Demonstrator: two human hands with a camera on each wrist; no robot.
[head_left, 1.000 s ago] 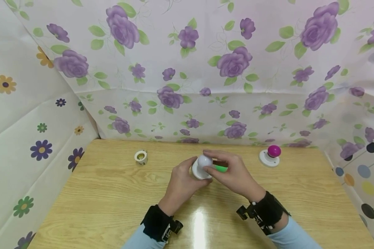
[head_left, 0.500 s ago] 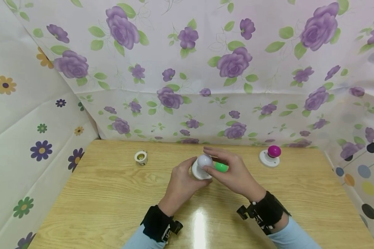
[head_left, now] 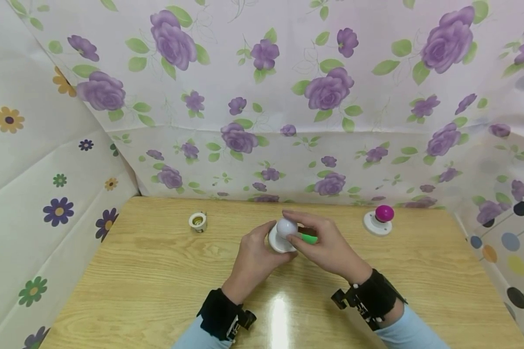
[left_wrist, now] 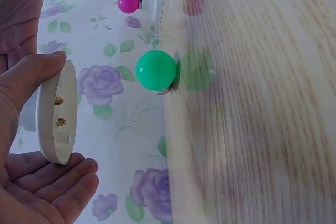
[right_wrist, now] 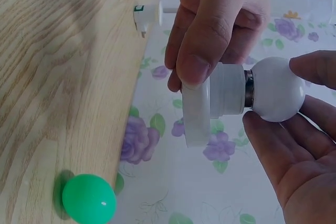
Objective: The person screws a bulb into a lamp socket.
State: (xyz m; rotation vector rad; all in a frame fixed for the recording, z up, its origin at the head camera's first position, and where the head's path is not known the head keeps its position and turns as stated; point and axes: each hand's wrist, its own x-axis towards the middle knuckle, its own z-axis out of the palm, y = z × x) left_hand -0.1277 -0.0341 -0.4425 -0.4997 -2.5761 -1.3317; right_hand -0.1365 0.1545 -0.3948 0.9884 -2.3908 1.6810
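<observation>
Held above the desk [head_left: 157, 271]: left hand [head_left: 256, 247] grips white lamp holder [right_wrist: 196, 116] by its flange, apparently for steadiness; right hand [head_left: 325, 243] pinches white bulb [right_wrist: 277, 91] at holder's mouth, presumably for turning.

Hands [head_left: 257, 249] have room leftward, but a green bulb [left_wrist: 156, 70] obstructs rightward.

White bulb [right_wrist: 277, 91] glossy; held socket [right_wrist: 227, 90] plastic; tabletop [head_left: 157, 276] shiny wood-grain.

my light-blue-sleeved arms [head_left: 412, 332] slant inward and forward (a black strap [head_left: 220, 314] circles each wrist). my left hand [head_left: 258, 249] grips between thumb and fingers; close beside it, my right hand [head_left: 322, 238] pinches, thumb nearer me, fingers on the far side.
</observation>
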